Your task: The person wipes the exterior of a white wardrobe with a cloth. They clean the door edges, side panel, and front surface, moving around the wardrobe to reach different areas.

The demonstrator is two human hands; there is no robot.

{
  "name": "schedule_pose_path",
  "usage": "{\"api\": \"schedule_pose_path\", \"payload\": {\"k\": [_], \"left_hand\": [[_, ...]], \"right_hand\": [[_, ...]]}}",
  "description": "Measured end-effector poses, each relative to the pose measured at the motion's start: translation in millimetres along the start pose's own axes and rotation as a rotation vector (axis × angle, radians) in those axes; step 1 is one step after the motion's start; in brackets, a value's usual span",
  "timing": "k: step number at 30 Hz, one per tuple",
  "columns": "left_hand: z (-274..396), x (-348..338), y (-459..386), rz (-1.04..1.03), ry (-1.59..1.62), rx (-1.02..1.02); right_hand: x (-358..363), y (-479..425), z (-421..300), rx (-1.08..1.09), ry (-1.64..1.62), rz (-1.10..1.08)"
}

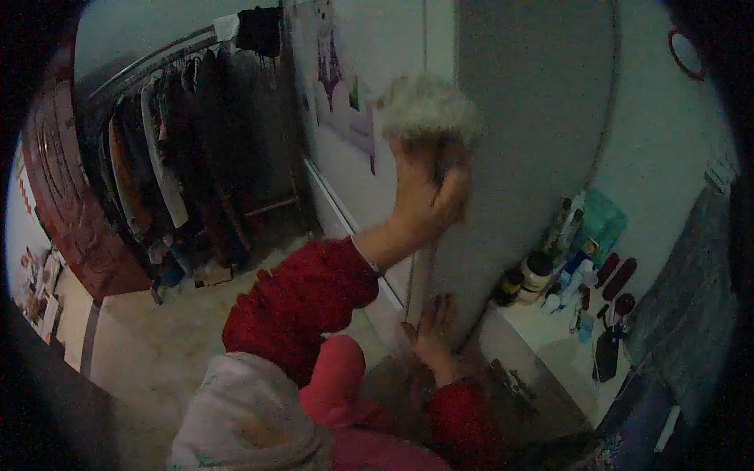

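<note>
My left hand, in a red sleeve, is raised in the middle of the view. Its fingers are closed around a pale, fluffy duster or cloth, slightly blurred, in front of the vertical edge of a tall grey panel. Whether the fluffy thing touches the panel I cannot tell. Lower down, my right hand lies against the bottom part of the same panel, near its edge, fingers somewhat spread and holding nothing visible.
Clothes hang from a rail at the left, beside a carved reddish wooden door. A white tabletop at the right bears jars, bottles, brushes and a green box. A poster hangs on the wall.
</note>
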State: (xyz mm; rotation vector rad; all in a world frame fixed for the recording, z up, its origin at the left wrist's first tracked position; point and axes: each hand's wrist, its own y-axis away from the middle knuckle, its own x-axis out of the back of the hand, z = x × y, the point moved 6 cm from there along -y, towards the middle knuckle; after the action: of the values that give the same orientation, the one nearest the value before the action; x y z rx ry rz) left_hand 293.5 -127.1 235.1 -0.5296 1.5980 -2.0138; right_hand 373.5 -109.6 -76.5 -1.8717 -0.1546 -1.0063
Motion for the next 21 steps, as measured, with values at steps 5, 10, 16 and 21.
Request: {"api": "schedule_pose_path", "payload": {"k": [5,10,16,21], "left_hand": [[42,8,-140,0.018,-0.375,-0.152],[66,5,-156,-0.173,-0.161,-0.214],[38,4,-79,0.003,-0.310,-0.409],[-6,5,12,-0.285,-0.170,-0.273]], "right_hand": [[16,-1,-11,0.103,-0.071,0.072],[31,-6,-13,0.024,-0.096,-0.017],[28,-3,-18,0.110,-0.080,0.074],[19,-4,-9,-0.020,-0.167,-0.015]]}}
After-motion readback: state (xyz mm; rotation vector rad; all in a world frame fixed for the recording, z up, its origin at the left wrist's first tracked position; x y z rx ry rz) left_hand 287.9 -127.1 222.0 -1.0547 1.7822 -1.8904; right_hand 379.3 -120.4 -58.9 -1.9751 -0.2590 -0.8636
